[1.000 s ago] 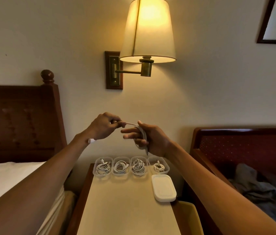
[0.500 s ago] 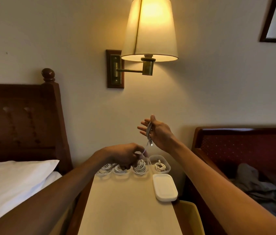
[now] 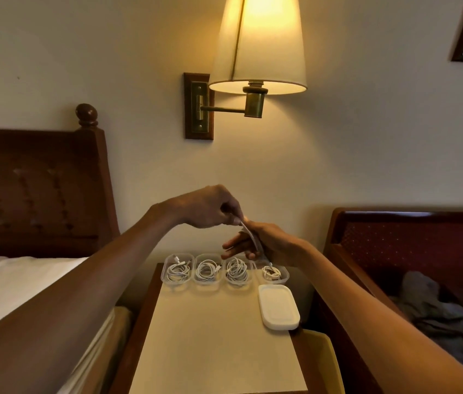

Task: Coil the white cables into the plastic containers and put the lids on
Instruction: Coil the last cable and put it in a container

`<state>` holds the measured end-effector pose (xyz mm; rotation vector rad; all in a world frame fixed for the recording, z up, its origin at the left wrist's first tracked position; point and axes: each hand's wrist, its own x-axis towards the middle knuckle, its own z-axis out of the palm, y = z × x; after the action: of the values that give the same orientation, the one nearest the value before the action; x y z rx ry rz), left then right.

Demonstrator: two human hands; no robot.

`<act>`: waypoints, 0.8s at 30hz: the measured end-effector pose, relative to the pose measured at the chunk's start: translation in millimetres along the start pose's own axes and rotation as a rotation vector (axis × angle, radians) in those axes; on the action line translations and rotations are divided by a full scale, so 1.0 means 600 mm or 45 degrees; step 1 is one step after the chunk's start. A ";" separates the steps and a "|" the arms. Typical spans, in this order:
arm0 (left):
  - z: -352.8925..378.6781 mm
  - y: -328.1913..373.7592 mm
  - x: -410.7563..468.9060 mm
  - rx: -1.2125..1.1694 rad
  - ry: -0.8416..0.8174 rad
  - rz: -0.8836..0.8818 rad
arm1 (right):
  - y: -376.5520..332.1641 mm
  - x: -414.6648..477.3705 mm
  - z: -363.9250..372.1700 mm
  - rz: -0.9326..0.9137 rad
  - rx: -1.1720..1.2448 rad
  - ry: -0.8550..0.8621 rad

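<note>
The white cable (image 3: 250,237) held between the 2 hands matches the white coils in the 4 clear plastic containers (image 3: 177,270), and the stacked lids (image 3: 278,309) are white too. The nightstand (image 3: 216,336) has a pale cream top with a dark reddish-brown wood edge. The lampshade (image 3: 258,44) glows warm cream-yellow over brass fittings, against a plain beige wall (image 3: 82,52)

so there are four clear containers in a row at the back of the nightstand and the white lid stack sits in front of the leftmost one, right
Not quite. The head view shows the four clear containers in a row, but the white lid stack sits in front of the rightmost one, not the leftmost.
</note>
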<state>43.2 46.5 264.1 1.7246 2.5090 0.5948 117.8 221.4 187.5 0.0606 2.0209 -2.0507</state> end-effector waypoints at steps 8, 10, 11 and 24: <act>0.044 -0.040 -0.002 0.501 0.610 0.151 | -0.011 -0.003 -0.001 0.027 0.422 -0.182; 0.054 -0.042 0.002 0.481 0.715 0.201 | -0.014 -0.002 0.000 0.020 0.493 -0.208; 0.058 -0.041 0.004 0.376 0.723 0.209 | -0.015 -0.003 0.001 0.014 0.517 -0.216; 0.071 -0.010 -0.003 -1.098 0.489 -0.288 | -0.016 0.005 0.001 -0.162 0.345 0.106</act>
<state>48.8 55.6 222.2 1.0532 2.0460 1.7691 112.9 220.3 196.1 0.0714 1.8201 -2.4289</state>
